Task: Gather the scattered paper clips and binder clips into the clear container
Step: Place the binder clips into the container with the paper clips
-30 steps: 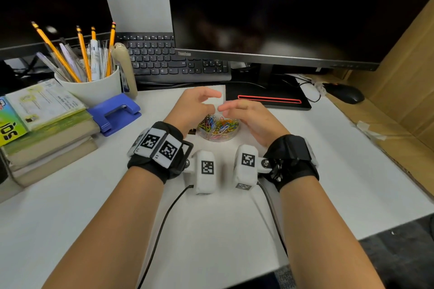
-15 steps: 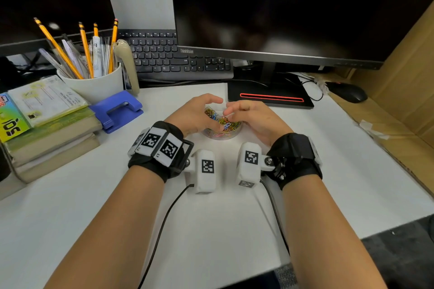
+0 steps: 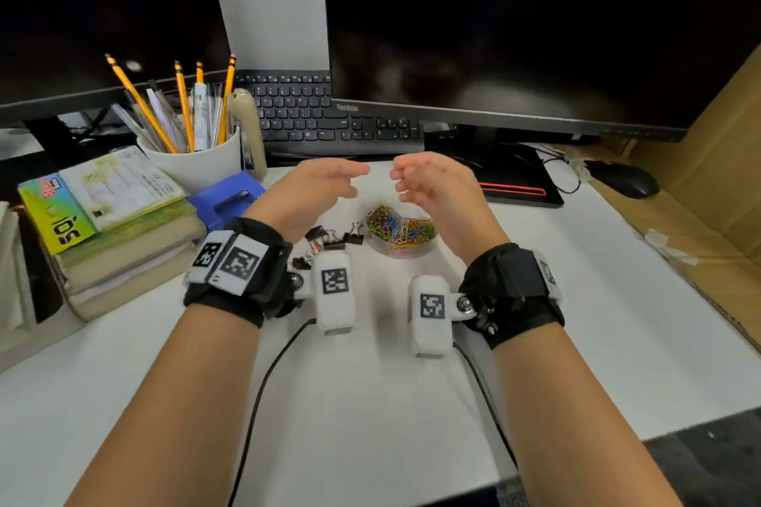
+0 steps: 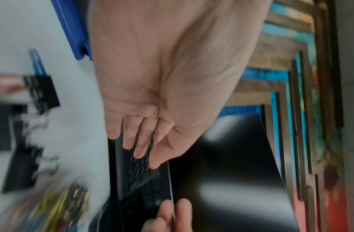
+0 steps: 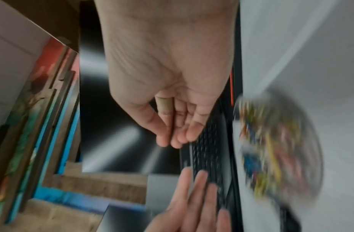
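Observation:
A round clear container [image 3: 401, 233] full of coloured paper clips sits on the white desk [image 3: 370, 383]; it shows blurred in the right wrist view [image 5: 275, 150]. Several black binder clips [image 3: 334, 237] lie just left of it, also seen from the left wrist [image 4: 40, 91]. My left hand [image 3: 325, 185] and right hand [image 3: 428, 185] hover raised above and behind the container, palms facing each other. Fingers on both are loosely extended and hold nothing, as the left wrist view [image 4: 144, 141] and right wrist view [image 5: 172, 128] confirm.
A blue hole punch [image 3: 224, 198], a white cup of pencils [image 3: 197, 161] and a stack of books [image 3: 107, 226] stand at the left. A keyboard [image 3: 329, 119], monitor [image 3: 514, 33] and its base [image 3: 514, 185] are behind. A mouse [image 3: 626, 179] and cardboard wall [image 3: 720, 177] are right.
Both hands have lifted up out of the container and drawn apart, letting go of the paper clips. The binder clips left of the container have come into sight.

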